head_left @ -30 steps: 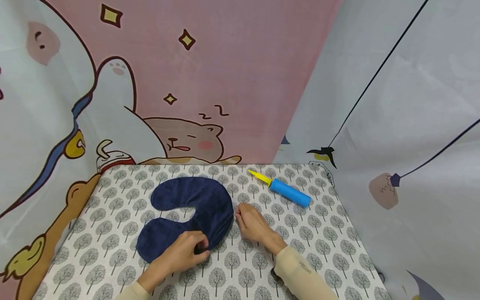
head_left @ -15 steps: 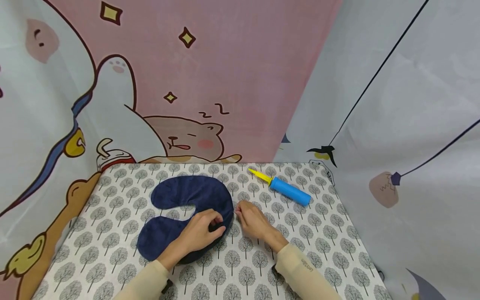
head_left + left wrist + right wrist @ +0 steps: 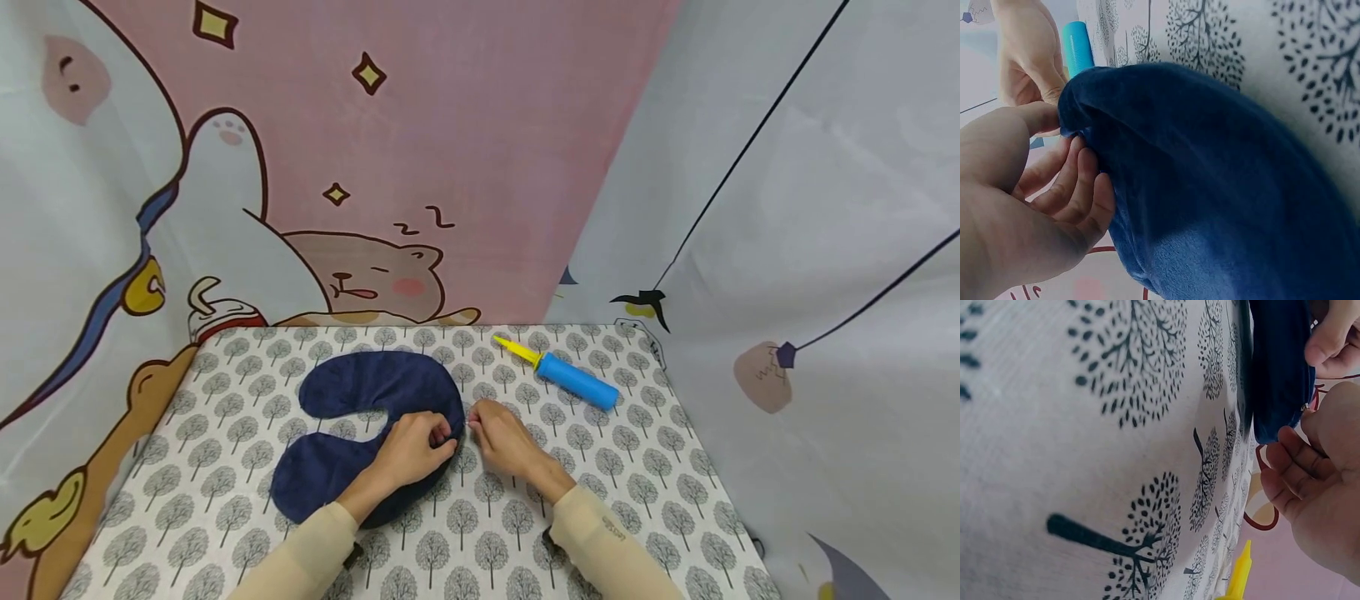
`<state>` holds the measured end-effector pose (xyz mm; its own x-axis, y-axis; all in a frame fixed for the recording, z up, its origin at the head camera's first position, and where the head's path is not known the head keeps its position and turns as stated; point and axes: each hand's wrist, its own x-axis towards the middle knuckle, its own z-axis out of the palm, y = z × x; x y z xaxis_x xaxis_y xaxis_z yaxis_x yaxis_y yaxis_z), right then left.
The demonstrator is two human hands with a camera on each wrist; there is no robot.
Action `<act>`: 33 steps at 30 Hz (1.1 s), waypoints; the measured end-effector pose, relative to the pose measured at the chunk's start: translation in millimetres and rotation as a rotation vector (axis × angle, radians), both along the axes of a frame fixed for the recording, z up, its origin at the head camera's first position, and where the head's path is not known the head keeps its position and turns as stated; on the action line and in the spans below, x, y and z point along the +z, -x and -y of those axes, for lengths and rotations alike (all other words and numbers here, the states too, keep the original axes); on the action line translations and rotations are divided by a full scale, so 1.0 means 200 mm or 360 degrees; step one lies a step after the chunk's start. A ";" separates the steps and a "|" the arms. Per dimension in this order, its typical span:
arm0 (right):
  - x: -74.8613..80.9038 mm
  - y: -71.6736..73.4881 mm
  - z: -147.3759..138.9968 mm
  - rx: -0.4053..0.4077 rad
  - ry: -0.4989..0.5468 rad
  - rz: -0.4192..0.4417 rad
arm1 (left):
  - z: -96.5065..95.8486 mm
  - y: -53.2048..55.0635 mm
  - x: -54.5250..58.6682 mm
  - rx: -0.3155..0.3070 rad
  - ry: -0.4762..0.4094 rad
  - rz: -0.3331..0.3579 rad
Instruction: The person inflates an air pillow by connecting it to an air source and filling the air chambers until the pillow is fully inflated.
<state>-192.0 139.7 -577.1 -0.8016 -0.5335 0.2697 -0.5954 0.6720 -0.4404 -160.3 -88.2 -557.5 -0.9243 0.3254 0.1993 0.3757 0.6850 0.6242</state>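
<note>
A navy plush U-shaped neck pillow (image 3: 427, 383) lies flat in the head view, its opening toward the left. My left hand (image 3: 412, 448) reaches across its lower right part and pinches the outer edge between thumb and fingers, as the left wrist view shows on the pillow's folded rim (image 3: 1075, 103). Close by, my right hand (image 3: 506, 439) is at the same right edge with thumb and forefinger together. In the right wrist view a small zipper pull (image 3: 1304, 408) glints at those fingertips, mostly hidden by them.
A blue hand pump (image 3: 577, 380) with a yellow nozzle (image 3: 517, 350) lies beyond my right hand. A tree-print cloth (image 3: 465, 521) covers the table. Cartoon-printed curtains (image 3: 480, 167) stand close along its back and sides.
My left hand has moved up and right, from the pillow's lower edge to its right edge beside my right hand, and now pinches it. My right hand has stayed in place.
</note>
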 end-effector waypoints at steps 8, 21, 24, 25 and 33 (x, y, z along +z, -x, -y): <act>0.01 0.02 0.00 0.0012 -0.0027 -0.0096 | -0.01 0.00 -0.02 -0.0016 -0.0004 -0.0048; 0.00 0.10 0.02 -0.0034 -0.0020 -0.0170 | 0.00 -0.01 -0.01 -0.0004 -0.0078 0.0009; 0.00 0.13 0.02 -0.0065 -0.0035 -0.0135 | 0.01 -0.02 -0.01 -0.0008 -0.0097 0.0022; 0.00 0.14 0.02 -0.0074 -0.0037 -0.0118 | 0.01 -0.02 -0.01 -0.0010 -0.0104 0.0025; -0.01 0.23 0.02 -0.0121 -0.0035 -0.0080 | 0.03 -0.06 -0.01 -0.0014 -0.0160 0.0058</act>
